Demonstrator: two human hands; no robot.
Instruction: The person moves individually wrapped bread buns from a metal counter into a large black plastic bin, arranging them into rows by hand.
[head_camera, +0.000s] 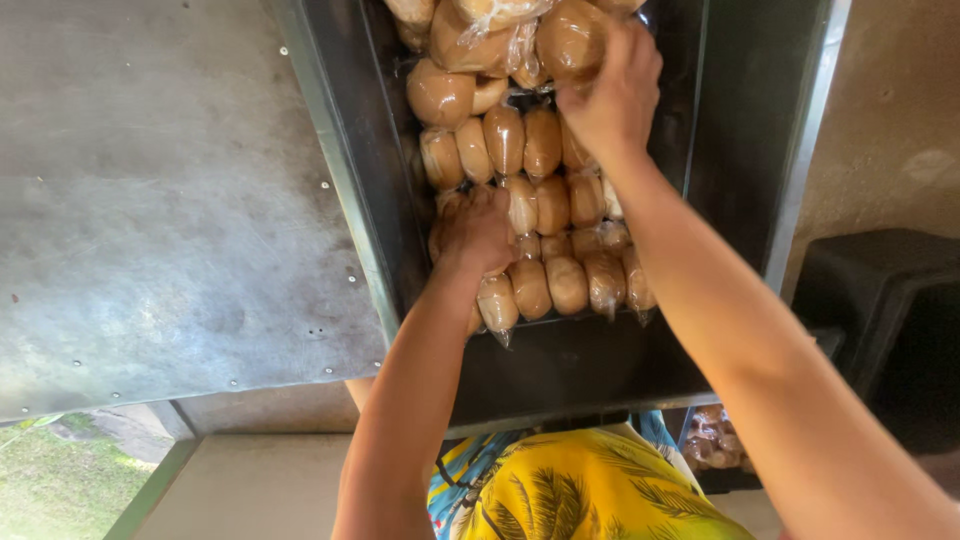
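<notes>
The left hand (478, 232) lies palm-down, fingers curled, on a clear plastic bag of bread rolls (545, 285) in the near part of a dark metal tray (560, 365). The right hand (612, 95), at 1 o'clock from the left, pinches the gathered plastic of a second bag of rolls (520, 140), fingers closed on it. Both bags lie touching, each showing about 2 rows of golden oval rolls; roughly 5 rolls show in the nearest row, though the hands hide others, so I cannot tell the full count. At 12 o'clock, further bags of rounder buns (470, 60) crowd the tray's far end. At 9 o'clock sits 1 grey riveted metal surface (150, 200). At 6 o'clock is a yellow palm-print garment (580, 490); at 3 o'clock, 1 dark box (880, 300).
</notes>
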